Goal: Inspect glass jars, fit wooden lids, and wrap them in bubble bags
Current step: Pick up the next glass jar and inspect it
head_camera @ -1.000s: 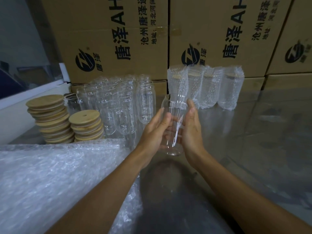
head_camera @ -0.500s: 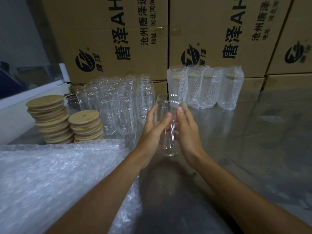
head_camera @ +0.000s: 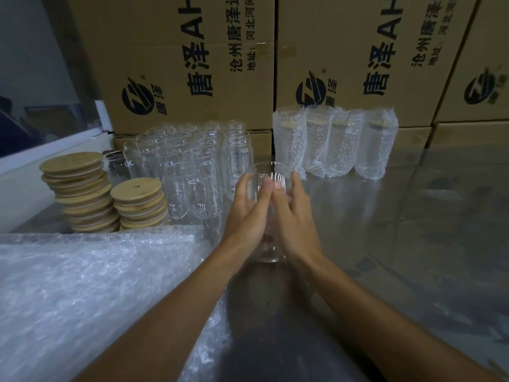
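1. We hold one clear, tall, round-shouldered glass jar (head_camera: pixel 271 216) upright between both palms, over the shiny grey metal tabletop (head_camera: pixel 413 230), near the middle of the scene; whether its base touches the top we cannot tell.
2. Our left hand (head_camera: pixel 246 216) cups the jar's left side and our right hand (head_camera: pixel 293 219) its right side. The fingers of each hand lie straight and pressed together along the glass, and the tips of the two hands meet just below the rim.
3. We judge this to be the inspection step, since the jar has no lid and no wrap yet.
4. To do it well we should turn the jar slowly between the palms so every side catches the light, and look for chips at the rim and cracks near the base.
5. Flat palms give little hold on smooth glass, so we should keep the jar low over the table and press evenly.
6. The next thing wanted is a round pale wooden lid (head_camera: pixel 136 188) from the shorter stack at the left, just beside the cluster of bare clear glass jars (head_camera: pixel 192 172).
7. The heap of clear bubble-wrap bags (head_camera: pixel 82 285) lies near left, ready for wrapping.
8. Four jars already in bubble bags (head_camera: pixel 334 144) stand far right against the brown printed cardboard cartons (head_camera: pixel 192 59); the finished jar belongs beside them.
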Demonstrator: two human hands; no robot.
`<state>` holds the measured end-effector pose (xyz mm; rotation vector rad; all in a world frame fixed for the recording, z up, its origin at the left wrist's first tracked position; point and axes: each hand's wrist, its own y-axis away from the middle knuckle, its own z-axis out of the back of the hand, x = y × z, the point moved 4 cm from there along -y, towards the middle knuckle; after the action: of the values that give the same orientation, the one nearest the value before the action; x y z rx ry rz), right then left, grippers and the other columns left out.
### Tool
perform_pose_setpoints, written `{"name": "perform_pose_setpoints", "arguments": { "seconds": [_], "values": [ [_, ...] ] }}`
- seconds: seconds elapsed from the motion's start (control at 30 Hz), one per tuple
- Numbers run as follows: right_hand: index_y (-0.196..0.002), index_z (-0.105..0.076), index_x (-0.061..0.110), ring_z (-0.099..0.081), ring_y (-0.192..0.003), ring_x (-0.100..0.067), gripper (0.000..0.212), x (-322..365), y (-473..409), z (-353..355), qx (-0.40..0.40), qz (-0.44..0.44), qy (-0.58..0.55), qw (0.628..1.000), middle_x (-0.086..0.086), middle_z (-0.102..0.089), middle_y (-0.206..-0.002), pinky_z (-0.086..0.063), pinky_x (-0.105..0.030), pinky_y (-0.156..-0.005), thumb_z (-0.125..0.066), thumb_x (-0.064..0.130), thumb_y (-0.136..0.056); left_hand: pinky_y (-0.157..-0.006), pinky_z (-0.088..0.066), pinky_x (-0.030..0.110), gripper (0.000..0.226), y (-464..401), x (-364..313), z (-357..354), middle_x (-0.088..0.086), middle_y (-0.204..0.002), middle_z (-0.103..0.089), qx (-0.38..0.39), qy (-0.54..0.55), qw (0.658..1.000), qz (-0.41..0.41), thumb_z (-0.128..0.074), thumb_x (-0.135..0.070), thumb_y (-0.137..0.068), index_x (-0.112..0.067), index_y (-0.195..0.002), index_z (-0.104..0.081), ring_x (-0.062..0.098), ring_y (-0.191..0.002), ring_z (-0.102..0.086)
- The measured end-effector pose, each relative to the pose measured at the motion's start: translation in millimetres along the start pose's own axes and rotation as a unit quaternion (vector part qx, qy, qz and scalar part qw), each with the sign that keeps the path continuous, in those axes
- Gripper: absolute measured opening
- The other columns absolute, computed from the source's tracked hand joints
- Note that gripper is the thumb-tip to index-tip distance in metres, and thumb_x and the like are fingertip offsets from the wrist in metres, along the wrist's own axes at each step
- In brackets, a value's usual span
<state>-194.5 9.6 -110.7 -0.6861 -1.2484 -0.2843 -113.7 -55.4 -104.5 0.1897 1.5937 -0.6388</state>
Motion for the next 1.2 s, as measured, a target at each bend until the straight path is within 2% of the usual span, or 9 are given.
{"name": "perform_pose_setpoints", "arguments": {
  "seconds": [0.17,0.27,0.37,0.47,0.57,0.73,0.9,1.0,1.2],
  "values": [
    [-0.152,-0.032,0.045,-0.066,-0.112,-0.009,0.071,3,0,4,-0.005,-0.004,-0.078,0.997,0.014,-0.063,-0.124,-0.059,-0.043,-0.093,-0.053,0.069,-0.089,-0.097,-0.055,0.043,0.072,2,-1,-3,-0.006,-0.150,-0.048,0.014,0.025,0.999,0.014,-0.037,-0.080,-0.076,-0.054,-0.142,-0.033,0.016,-0.124,-0.060],
    [-0.132,-0.055,0.041,-0.073,-0.095,-0.006,0.033,3,-2,5,-0.007,-0.020,-0.157,0.987,0.016,-0.073,-0.110,-0.061,-0.038,-0.082,-0.046,0.053,-0.103,-0.101,-0.049,0.057,0.063,1,-4,-3,-0.008,-0.146,-0.053,0.027,0.062,0.997,0.047,-0.051,-0.082,-0.073,-0.061,-0.132,-0.040,0.026,-0.124,-0.061],
    [-0.130,-0.061,0.026,-0.075,-0.084,-0.019,0.037,1,-5,0,0.013,-0.090,-0.272,0.958,-0.005,-0.076,-0.110,-0.060,-0.036,-0.061,-0.039,0.045,-0.107,-0.078,-0.058,0.058,0.052,0,-2,1,-0.008,-0.113,-0.073,0.046,0.112,0.989,0.085,-0.062,-0.077,-0.072,-0.062,-0.120,-0.048,0.027,-0.094,-0.073],
    [-0.135,-0.060,0.024,-0.072,-0.105,-0.033,0.043,-3,-5,-6,0.043,-0.145,-0.338,0.929,-0.014,-0.072,-0.122,-0.061,-0.050,-0.082,-0.036,0.047,-0.107,-0.073,-0.058,0.057,0.062,-1,-1,3,0.003,-0.101,-0.076,0.052,0.132,0.984,0.104,-0.065,-0.077,-0.067,-0.053,-0.123,-0.051,0.029,-0.081,-0.073],
    [-0.136,-0.060,0.012,-0.067,-0.117,-0.037,0.050,-5,-5,-7,0.037,-0.141,-0.354,0.924,-0.017,-0.071,-0.124,-0.050,-0.057,-0.103,-0.032,0.043,-0.108,-0.083,-0.054,0.065,0.084,0,1,0,0.011,-0.111,-0.073,0.054,0.133,0.982,0.123,-0.066,-0.081,-0.061,-0.039,-0.132,-0.053,0.040,-0.099,-0.071],
    [-0.123,-0.066,0.021,-0.076,-0.075,-0.011,0.040,-3,-7,3,-0.004,-0.049,-0.207,0.977,0.004,-0.079,-0.087,-0.058,-0.024,-0.054,-0.032,0.038,-0.111,-0.081,-0.058,0.053,0.069,-2,3,1,0.000,-0.107,-0.074,0.014,0.099,0.992,0.075,-0.063,-0.083,-0.067,-0.048,-0.125,-0.051,0.027,-0.090,-0.073],
    [-0.116,-0.058,0.052,-0.069,-0.104,-0.012,0.054,-1,-2,-1,0.010,-0.032,-0.106,0.994,0.004,-0.056,-0.122,-0.064,-0.043,-0.076,-0.054,0.084,-0.072,-0.067,-0.062,0.043,0.086,2,1,-3,-0.014,-0.109,-0.074,0.028,0.070,0.996,0.043,-0.057,-0.091,-0.061,-0.047,-0.133,-0.043,0.019,-0.095,-0.075],
    [-0.117,-0.063,0.034,-0.076,-0.088,-0.021,0.038,1,-4,-1,0.015,-0.020,-0.178,0.984,-0.005,-0.074,-0.105,-0.060,-0.036,-0.062,-0.060,0.063,-0.092,-0.075,-0.060,0.056,0.083,1,0,-3,0.002,-0.114,-0.073,0.041,0.122,0.989,0.068,-0.059,-0.083,-0.065,-0.047,-0.137,-0.043,0.026,-0.095,-0.074],
    [-0.112,-0.068,0.028,-0.073,-0.084,-0.017,0.030,-6,-10,2,0.007,-0.061,-0.233,0.970,0.000,-0.078,-0.092,-0.058,-0.027,-0.064,-0.039,0.036,-0.110,-0.066,-0.056,0.038,0.078,-1,3,-1,-0.001,-0.091,-0.073,0.058,0.135,0.983,0.111,-0.079,-0.062,-0.065,-0.026,-0.130,-0.053,0.017,-0.072,-0.070]
  ]
}}
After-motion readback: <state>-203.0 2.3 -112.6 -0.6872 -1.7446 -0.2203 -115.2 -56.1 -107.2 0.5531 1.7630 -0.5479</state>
